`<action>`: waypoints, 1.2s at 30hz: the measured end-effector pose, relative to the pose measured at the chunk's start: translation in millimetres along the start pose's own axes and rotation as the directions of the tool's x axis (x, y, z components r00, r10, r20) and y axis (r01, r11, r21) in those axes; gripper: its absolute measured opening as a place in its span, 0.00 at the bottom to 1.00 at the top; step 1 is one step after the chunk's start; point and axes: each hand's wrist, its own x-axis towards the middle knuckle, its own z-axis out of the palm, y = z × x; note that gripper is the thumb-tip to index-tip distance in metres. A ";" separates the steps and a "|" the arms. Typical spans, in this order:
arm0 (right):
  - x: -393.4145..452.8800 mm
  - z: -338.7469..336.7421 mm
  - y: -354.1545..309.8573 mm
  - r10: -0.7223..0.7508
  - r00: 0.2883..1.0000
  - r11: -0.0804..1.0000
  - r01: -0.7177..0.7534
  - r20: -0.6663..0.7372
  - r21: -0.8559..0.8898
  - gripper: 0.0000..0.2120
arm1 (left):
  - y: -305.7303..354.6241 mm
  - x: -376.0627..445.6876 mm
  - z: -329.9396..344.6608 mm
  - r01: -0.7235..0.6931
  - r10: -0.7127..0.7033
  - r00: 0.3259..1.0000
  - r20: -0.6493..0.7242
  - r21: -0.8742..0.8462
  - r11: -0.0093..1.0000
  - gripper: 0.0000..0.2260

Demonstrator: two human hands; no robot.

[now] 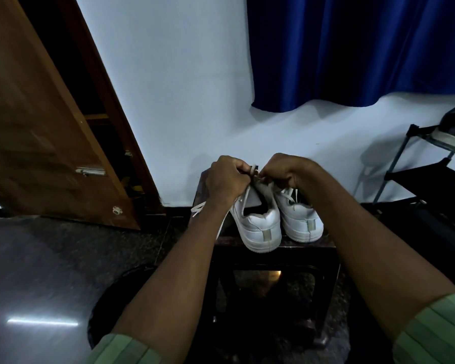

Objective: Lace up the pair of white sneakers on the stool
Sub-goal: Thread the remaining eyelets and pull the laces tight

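Two bare forearms enter from the frame's lower corners. Left sleeve (124, 349) and right sleeve (436, 334): light green, rolled up in folds.

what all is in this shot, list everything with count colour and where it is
sneakers: 2, white, side by side on the stool, heels toward the camera
lace: 1, white, at the left sneaker, pinched between both hands, a loose end trailing left
stool: 1, dark brown, centre, against the wall
door: 1, brown wood, left, with metal latches
curtain: 1, blue, upper right, hanging on the wall
wall: 1, white, behind the stool
rack: 1, black, far right, with a shoe on top
floor: dark, polished, lower left
left hand: 1, over the left sneaker, gripping the lace
right hand: 1, beside it, gripping the lace
sleeves: 2, green, bottom corners
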 end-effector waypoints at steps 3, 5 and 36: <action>0.6 -2.0 -0.2 0.008 1.000 0.999 -0.008 0.017 0.032 0.05 | 7.8 -4.7 0.4 0.025 -0.024 0.999 -0.038 0.041 0.999 0.08; 0.3 -3.4 1.1 0.013 0.999 0.995 -0.017 0.037 0.098 0.08 | 12.5 -7.8 1.1 0.041 -0.035 0.995 -0.089 0.067 0.997 0.06; -9.6 1.6 -0.2 -0.051 0.987 0.991 0.031 -0.152 -0.132 0.13 | 9.2 -3.8 -13.9 0.548 -0.442 0.835 0.328 -0.573 0.610 0.10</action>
